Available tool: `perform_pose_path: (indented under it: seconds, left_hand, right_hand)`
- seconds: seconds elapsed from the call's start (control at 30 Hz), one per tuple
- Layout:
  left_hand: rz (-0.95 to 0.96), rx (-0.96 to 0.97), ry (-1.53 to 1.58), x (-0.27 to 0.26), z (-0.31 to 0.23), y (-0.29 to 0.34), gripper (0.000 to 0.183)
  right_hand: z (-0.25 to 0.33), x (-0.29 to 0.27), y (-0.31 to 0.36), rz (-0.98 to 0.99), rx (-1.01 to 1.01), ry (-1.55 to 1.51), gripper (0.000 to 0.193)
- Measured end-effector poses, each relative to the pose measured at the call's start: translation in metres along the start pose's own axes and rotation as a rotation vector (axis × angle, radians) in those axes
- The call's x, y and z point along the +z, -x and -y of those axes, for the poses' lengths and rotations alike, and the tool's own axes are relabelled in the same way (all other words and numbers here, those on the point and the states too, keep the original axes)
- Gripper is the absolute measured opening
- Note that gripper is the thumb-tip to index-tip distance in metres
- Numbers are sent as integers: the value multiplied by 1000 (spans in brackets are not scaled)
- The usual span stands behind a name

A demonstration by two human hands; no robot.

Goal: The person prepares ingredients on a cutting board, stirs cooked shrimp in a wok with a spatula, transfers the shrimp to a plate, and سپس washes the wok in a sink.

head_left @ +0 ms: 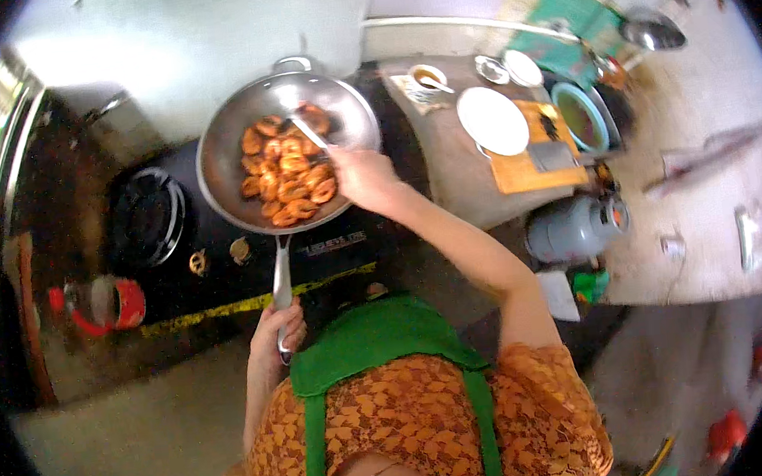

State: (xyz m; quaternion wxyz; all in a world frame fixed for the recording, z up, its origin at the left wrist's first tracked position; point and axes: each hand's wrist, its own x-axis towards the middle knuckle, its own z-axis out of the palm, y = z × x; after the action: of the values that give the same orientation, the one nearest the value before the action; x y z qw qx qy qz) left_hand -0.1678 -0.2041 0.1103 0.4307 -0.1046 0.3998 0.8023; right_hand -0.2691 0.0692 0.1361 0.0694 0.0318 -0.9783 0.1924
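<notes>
A steel wok (359, 132) sits over the black gas stove, its long handle pointing toward me. My left hand (288, 324) is closed round that wok handle (281, 277). Glossy orange-brown curled pieces that look like shrimp (291, 173) lie heaped in the middle of the wok. My right hand (366, 181), above the wok's right rim, grips a pale, slim-handled cooking utensil (310, 132). The utensil slants up and to the left over the shrimp, and its working end cannot be made out.
Left of the wok is an unused burner (151, 216); two knobs line the stove front (337, 244). On the counter at right are a white plate (493, 122), a sauce bowl (427, 77), a cutting board (510, 174) with a cleaver (552, 156), and a blue basin (601, 136). A gas cylinder (564, 231) stands below.
</notes>
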Motion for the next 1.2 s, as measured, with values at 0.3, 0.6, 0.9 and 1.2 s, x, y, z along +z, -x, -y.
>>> perform_pose_path:
  seconds: [0.3,0.6,0.9,1.2]
  left_hand:
    - [8,5,50,-8,3,4,18]
    - [37,2,55,-7,3,1,17]
    - [50,-7,88,-8,4,0,18]
    - [23,0,89,-9,5,0,17]
  right_hand:
    - [4,-138,78,442,127,-276,44]
    - [-10,-75,44,231,79,49,41]
    - [-1,4,-18,33,107,-609,37]
    - [18,-87,55,315,-18,-371,41]
